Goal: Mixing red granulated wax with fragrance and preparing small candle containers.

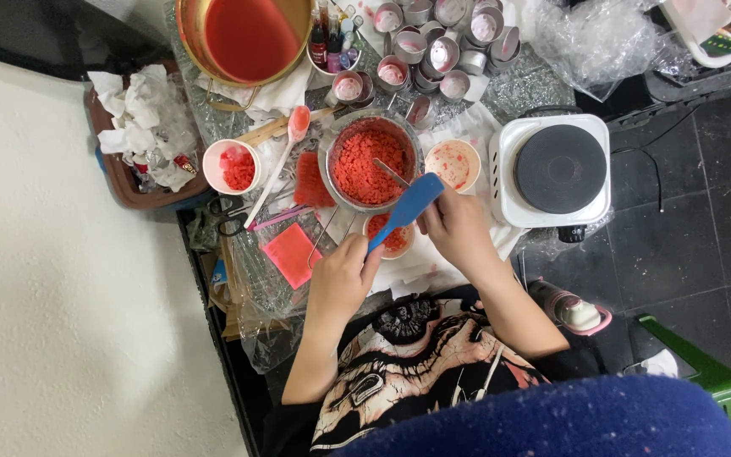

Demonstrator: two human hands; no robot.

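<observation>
Blue fabric fills the near edge, above it a black printed shirt. From there both forearms reach to the desk [433, 262]. Her left hand [344, 275] is closed around the handle of a blue spatula [406, 207], whose blade lies over a small cup [391, 237] of red bits. Her right hand [458, 224] curls beside the blade; whether it grips anything I cannot tell. Just beyond stands a metal bowl [370, 161] of red granules, a white hotplate [552, 169] beside it.
</observation>
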